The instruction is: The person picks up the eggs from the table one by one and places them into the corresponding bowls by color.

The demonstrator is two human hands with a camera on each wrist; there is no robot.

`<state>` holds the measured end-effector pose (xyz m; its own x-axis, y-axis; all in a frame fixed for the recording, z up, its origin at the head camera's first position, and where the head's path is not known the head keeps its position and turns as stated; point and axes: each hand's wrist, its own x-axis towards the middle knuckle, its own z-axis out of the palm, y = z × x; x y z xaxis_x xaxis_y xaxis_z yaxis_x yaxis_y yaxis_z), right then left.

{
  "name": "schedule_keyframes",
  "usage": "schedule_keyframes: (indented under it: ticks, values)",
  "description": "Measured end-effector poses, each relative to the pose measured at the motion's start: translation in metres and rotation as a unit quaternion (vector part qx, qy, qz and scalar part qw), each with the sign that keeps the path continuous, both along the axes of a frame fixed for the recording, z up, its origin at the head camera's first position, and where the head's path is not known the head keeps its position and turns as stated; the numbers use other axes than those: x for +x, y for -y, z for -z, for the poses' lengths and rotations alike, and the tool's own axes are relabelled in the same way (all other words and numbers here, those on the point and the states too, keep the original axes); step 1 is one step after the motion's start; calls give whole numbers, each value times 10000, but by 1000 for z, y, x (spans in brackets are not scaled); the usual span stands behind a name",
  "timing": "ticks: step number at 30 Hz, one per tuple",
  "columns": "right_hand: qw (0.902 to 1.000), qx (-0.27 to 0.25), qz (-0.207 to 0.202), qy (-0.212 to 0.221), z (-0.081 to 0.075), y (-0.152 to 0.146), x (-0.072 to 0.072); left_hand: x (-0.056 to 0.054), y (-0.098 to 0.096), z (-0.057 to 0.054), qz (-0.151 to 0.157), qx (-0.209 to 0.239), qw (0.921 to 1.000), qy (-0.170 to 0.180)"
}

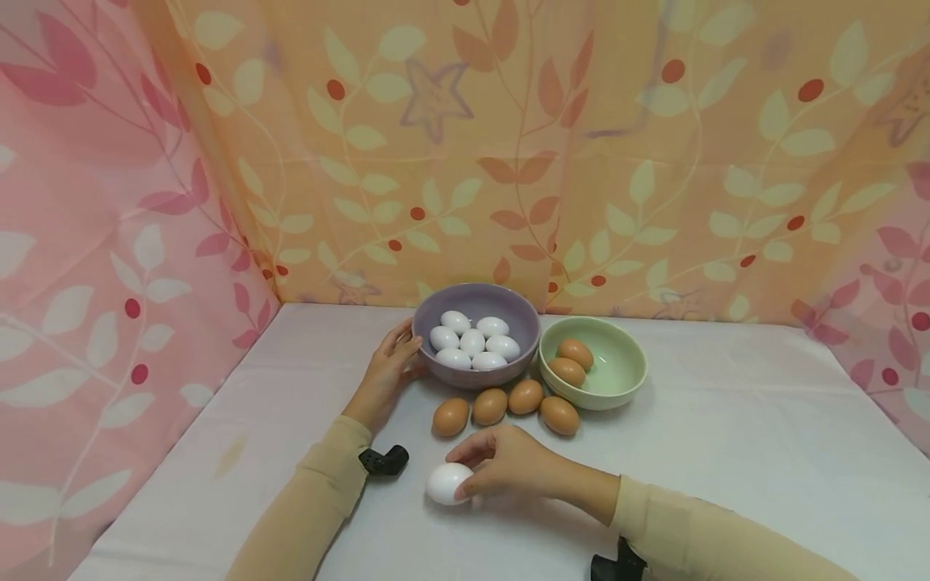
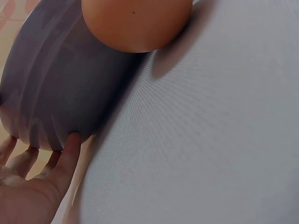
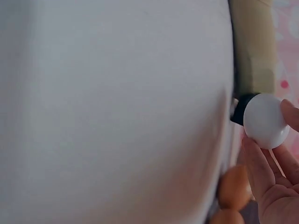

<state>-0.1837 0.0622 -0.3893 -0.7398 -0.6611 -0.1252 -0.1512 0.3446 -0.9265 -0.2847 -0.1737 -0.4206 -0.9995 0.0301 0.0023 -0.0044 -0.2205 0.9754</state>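
Observation:
My right hand (image 1: 519, 464) pinches a white egg (image 1: 448, 484) between thumb and fingers, low over the front of the table. In the right wrist view the same egg (image 3: 266, 120) sits at the fingertips. The left hand (image 1: 385, 375) rests on the left side of a purple bowl (image 1: 475, 296), its fingers extended along the outer wall in the left wrist view. Several white eggs (image 1: 472, 343) lie inside that bowl. A green bowl (image 1: 617, 355) stands against its right side with two brown eggs (image 1: 575, 354) in it.
Several brown eggs (image 1: 490, 407) lie in a loose row on the white tablecloth (image 1: 726, 428), just in front of the bowls. Behind the table hangs a leaf-patterned orange curtain (image 1: 465, 186), and pink cloth (image 1: 102, 282) closes the left side.

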Motion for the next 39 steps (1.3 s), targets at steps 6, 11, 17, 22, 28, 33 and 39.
schedule_keyframes:
  ticks: [6, 11, 17, 22, 28, 33, 39]
  values:
    - [9981, 174, 172, -572, -27, -7, -21, -1, 0, 1, -18, -48, 10000, -1]
    - [9976, 215, 349, -552, -49, -6, -37, -1, 1, 2, -28, -49, 10000, 31]
    - [9948, 78, 723, -710, -63, 0, -55, -1, 1, 2, -41, -8, 10000, 54]
    - [9923, 25, 910, -841, -67, 5, -69, -1, 1, 2, -29, 87, 9999, 63]
    - [9881, 88, 1263, -875, -75, 10, -86, -1, 2, 0, -79, 19, 9999, 81]
    - [9852, 125, 1485, -845, -75, 16, -103, -1, 2, 0, -79, 0, 9999, 110]
    - [9816, 204, 1593, -1036, -69, 25, -120, -2, 1, 1, -15, -27, 9999, 102]
